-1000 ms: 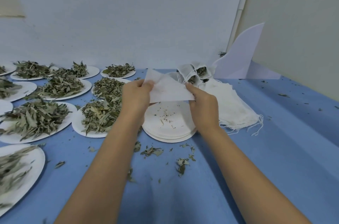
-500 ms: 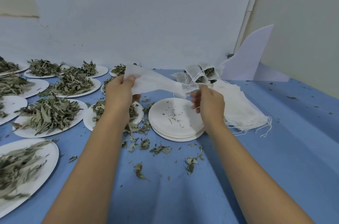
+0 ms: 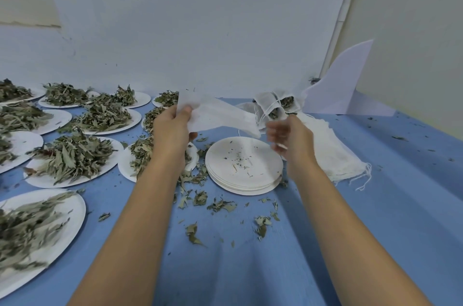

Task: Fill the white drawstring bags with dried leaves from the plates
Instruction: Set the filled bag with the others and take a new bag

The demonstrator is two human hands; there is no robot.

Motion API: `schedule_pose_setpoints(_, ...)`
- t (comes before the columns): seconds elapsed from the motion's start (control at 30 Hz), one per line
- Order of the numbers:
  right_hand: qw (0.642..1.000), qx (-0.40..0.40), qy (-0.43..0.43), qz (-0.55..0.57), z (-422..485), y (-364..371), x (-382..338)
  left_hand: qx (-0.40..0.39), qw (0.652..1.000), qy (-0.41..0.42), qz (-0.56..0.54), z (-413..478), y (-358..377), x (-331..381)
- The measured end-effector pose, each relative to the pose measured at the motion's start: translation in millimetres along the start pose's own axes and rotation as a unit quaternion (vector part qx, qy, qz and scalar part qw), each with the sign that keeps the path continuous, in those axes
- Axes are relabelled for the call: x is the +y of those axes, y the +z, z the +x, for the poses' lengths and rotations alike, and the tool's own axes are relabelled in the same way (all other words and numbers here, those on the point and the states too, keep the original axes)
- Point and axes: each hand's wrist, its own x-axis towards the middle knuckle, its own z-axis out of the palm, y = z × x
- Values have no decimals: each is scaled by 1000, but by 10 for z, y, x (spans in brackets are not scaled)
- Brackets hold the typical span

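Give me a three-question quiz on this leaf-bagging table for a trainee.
1. True or false: the stack of empty plates lies left of all the leaf-laden plates.
2. Fill in: the white bag held up is gripped by the ___ hand.
3. The filled bags lie: A) just beyond the pile of empty bags; B) on the plate stack; C) at the near edge.
Key: 1 false; 2 left hand; 3 A.

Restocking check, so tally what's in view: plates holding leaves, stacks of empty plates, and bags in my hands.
Plates holding leaves: 11
Stacks of empty plates: 1
Bag in left hand: 1
Total: 13
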Motion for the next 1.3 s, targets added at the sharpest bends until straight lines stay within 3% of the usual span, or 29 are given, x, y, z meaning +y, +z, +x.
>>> schedule_pose_setpoints(0.07, 987, -124, 88, -42, -23, 47, -4, -2, 1000, 1, 6, -3, 13, -10)
schedule_pose_setpoints(0.13, 975, -174, 136, -16, -35, 81, 19, 1, 1000, 4, 17, -7, 17, -30)
schedule_pose_setpoints(0.23, 980, -138, 133, 53, -26, 107, 49, -12, 994, 41, 104, -30, 13, -76)
schedule_pose_setpoints(0.33, 987, -88, 97, 93, -27, 114, 46, 32, 920, 183, 346, -66, 16, -149)
schedule_pose_setpoints(0.37, 989, -73, 80, 100, -36, 116, 32, 45, 905, 228, 357, -105, 51, -132)
schedule_pose_setpoints(0.43, 990, -55, 52, 119, -64, 136, 7, 17, 916, 264, 302, -168, 141, -93)
schedule_pose_setpoints(0.5, 992, -49, 28, 114, -111, 185, 2, -53, 949, 218, 220, -232, 246, -65)
schedule_pose_setpoints(0.6, 995, -72, -16, 66, -194, 280, 28, -128, 969, 119, 176, -296, 366, -84)
schedule_pose_setpoints(0.7, 990, -133, -42, 16, -247, 302, 33, -121, 983, 51, 128, -301, 374, -131)
schedule_pose_setpoints(0.83, 980, -197, -27, -11, -248, 251, 31, -99, 986, 55, 125, -233, 288, -148)
schedule_pose_setpoints(1.03, 986, -160, -24, -38, -216, 259, 68, -89, 955, 101, 266, -186, 204, -175)
schedule_pose_setpoints(1.17, 986, -12, -121, -115, -181, 270, 104, -45, 917, 160, 361, -192, 185, -197)
schedule_pose_setpoints(1.3, 961, -4, -200, -190, -238, 308, 94, -58, 859, 269, 432, -249, 222, -224)
